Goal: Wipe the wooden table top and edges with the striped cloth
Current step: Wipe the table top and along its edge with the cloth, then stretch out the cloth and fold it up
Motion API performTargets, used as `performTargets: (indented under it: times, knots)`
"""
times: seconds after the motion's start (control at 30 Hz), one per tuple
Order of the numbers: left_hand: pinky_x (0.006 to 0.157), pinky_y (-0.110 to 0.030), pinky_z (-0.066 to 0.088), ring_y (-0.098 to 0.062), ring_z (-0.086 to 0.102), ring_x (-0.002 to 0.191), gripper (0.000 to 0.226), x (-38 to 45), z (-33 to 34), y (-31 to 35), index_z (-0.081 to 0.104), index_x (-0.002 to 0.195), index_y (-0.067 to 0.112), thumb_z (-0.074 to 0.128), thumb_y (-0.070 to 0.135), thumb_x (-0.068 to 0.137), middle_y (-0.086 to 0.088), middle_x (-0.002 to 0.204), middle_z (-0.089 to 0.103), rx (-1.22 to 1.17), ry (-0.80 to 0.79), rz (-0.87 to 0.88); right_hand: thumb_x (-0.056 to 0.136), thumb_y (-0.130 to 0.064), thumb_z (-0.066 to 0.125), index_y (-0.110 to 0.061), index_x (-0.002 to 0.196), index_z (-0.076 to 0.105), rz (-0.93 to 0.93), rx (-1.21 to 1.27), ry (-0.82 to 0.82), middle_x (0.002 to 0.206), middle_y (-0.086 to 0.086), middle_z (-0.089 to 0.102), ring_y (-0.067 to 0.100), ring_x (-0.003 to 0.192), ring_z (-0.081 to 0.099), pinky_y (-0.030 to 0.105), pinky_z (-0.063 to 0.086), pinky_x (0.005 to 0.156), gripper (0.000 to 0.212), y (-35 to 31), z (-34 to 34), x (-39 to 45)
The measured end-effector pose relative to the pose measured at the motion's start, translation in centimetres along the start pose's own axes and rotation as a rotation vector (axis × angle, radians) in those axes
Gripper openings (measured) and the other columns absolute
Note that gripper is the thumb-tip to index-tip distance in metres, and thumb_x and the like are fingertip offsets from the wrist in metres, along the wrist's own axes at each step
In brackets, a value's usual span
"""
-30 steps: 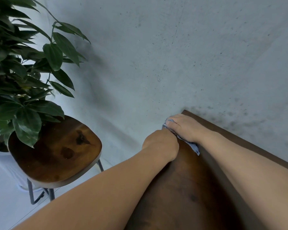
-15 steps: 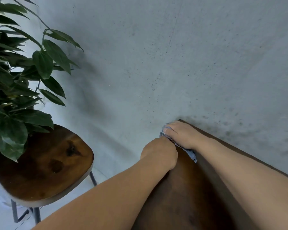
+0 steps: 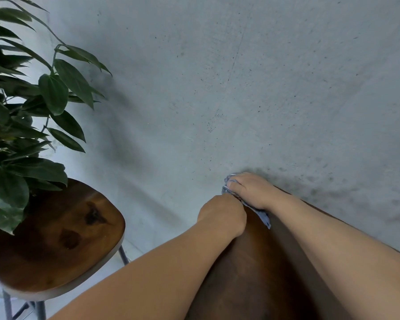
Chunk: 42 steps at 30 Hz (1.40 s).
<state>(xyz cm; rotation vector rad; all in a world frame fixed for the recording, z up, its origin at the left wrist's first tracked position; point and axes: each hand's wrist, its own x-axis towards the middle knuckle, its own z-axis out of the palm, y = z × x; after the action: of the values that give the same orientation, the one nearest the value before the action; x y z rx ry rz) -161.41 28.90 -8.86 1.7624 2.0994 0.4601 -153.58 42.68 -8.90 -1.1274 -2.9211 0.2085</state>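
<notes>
Fingers of the right hand: the fingers (image 3: 243, 181) lie rather flat and together on top of the cloth, pressing it down at the far corner of the table; I judge this flat pose spreads the pressure for wiping.
Right hand: the right hand (image 3: 254, 192) sits right of the centre of the frame, close against the grey wall (image 3: 240, 88), because the corner to be cleaned meets the wall there.
Left hand: the left hand (image 3: 222, 213) is just beside the right one, curled at the table's left edge; its fingers are hidden behind the knuckles, so I cannot tell if they pinch the cloth or only grip the edge. Probably it steadies the table or the cloth.
Cloth: the cloth (image 3: 262, 215) is mostly under the right hand; a bluish piece shows at the fingertips and another tail hangs out below the wrist, on the wood.
Table: the dark wooden table (image 3: 252, 273) fills the lower middle of the frame, between the two forearms.
Stage: the corner and edge are being wiped, in my judgement.
Other things: a wooden stool (image 3: 62, 239) at lower left, well apart from the table, with a leafy plant (image 3: 21, 112) above it at the left of the frame.
</notes>
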Motion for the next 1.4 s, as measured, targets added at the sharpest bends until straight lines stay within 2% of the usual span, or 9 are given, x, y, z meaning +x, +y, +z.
performTargets:
  times: [0.2, 0.53, 0.63, 0.77, 0.9, 0.97, 1.17, 1.3, 1.4]
  knots:
    - [0.095, -0.035, 0.044, -0.028, 0.053, 0.115, 0.031, 0.0, -0.1, -0.1, 0.055, 0.121, 0.004, 0.032, 0.015, 0.103, -0.014, 0.124, 0.055, -0.044, 0.010, -0.026, 0.103, -0.022, 0.035, -0.023, 0.064, 0.037, 0.090, -0.012, 0.022, 0.074, -0.010, 0.042, 0.016, 0.083, 0.044, 0.028, 0.028, 0.071, 0.038, 0.8, -0.2, 1.5]
    - [0.081, -0.031, 0.042, -0.028, 0.055, 0.108, 0.028, 1.8, -0.2, 0.3, 0.060, 0.110, 0.004, 0.035, 0.011, 0.099, -0.014, 0.118, 0.058, -0.126, -0.013, -0.040, 0.102, -0.023, 0.039, -0.014, 0.067, 0.041, 0.161, 0.072, 0.042, 0.074, 0.000, 0.047, 0.020, 0.078, 0.047, 0.032, 0.031, 0.063, 0.037, -0.1, -0.8, 0.9]
    - [0.079, -0.027, 0.038, -0.027, 0.054, 0.111, 0.021, 2.1, -0.5, -1.0, 0.055, 0.108, 0.007, 0.039, 0.015, 0.098, -0.013, 0.122, 0.056, -0.390, 0.069, -0.148, 0.102, -0.024, 0.045, -0.003, 0.072, 0.051, 0.211, 0.414, 0.068, 0.075, 0.004, 0.053, 0.015, 0.073, 0.048, 0.031, 0.031, 0.064, 0.037, -1.6, -1.2, -1.4]
    - [0.096, -0.026, 0.035, -0.022, 0.045, 0.127, 0.054, 2.2, -1.2, -2.6, 0.037, 0.143, 0.021, 0.055, 0.030, 0.093, -0.004, 0.145, 0.038, -0.578, 0.190, -0.128, 0.099, -0.020, 0.052, -0.003, 0.089, 0.068, 0.390, 1.075, 0.103, 0.087, 0.011, 0.070, 0.022, 0.081, 0.064, 0.035, 0.048, 0.082, 0.025, -2.4, -2.2, -4.4]
    - [0.074, -0.017, 0.038, -0.011, 0.059, 0.089, 0.018, 1.7, -2.4, -2.4, 0.070, 0.095, 0.020, 0.053, 0.025, 0.095, -0.001, 0.110, 0.069, -0.538, 0.194, 0.084, 0.099, -0.017, 0.050, 0.004, 0.099, 0.069, 0.476, 1.422, 0.118, 0.090, 0.017, 0.069, 0.024, 0.077, 0.064, 0.037, 0.049, 0.077, 0.028, -2.8, -3.9, -7.1]
    - [0.065, -0.019, 0.038, -0.010, 0.056, 0.075, 0.024, 1.4, -3.2, -2.0, 0.066, 0.080, 0.021, 0.049, 0.023, 0.096, -0.001, 0.090, 0.070, -0.518, 0.238, 0.130, 0.099, -0.017, 0.050, 0.003, 0.098, 0.071, 0.481, 1.452, 0.148, 0.091, 0.017, 0.070, 0.025, 0.079, 0.064, 0.038, 0.049, 0.080, 0.028, -2.9, -4.6, -8.4]
    - [0.057, -0.016, 0.029, -0.011, 0.048, 0.075, 0.022, 1.1, -6.6, 0.7, 0.051, 0.092, 0.014, 0.032, 0.020, 0.103, 0.003, 0.085, 0.055, -0.447, 0.352, 0.222, 0.103, -0.026, 0.047, -0.006, 0.115, 0.068, 0.469, 1.292, 0.278, 0.111, 0.011, 0.073, 0.026, 0.109, 0.065, 0.044, 0.046, 0.104, 0.032, -2.3, -8.1, -11.5]
    - [0.055, -0.006, 0.035, -0.004, 0.043, 0.065, 0.024, 0.8, -9.3, 2.3, 0.047, 0.090, 0.014, 0.028, 0.021, 0.104, 0.010, 0.074, 0.046, -0.493, 0.381, 0.249, 0.102, -0.033, 0.047, -0.015, 0.108, 0.066, 0.453, 1.132, 0.433, 0.098, 0.002, 0.076, 0.017, 0.087, 0.074, 0.033, 0.059, 0.081, 0.027, -2.4, -11.3, -14.0]
    - [0.053, -0.014, 0.031, -0.011, 0.045, 0.070, 0.024, -0.5, -11.0, 4.0, 0.047, 0.087, 0.016, 0.034, 0.027, 0.103, 0.007, 0.075, 0.049, -0.496, 0.329, 0.313, 0.102, -0.027, 0.048, -0.014, 0.102, 0.067, 0.453, 1.016, 0.540, 0.091, 0.000, 0.075, 0.010, 0.074, 0.073, 0.025, 0.056, 0.069, 0.023, -2.8, -13.4, -16.1]
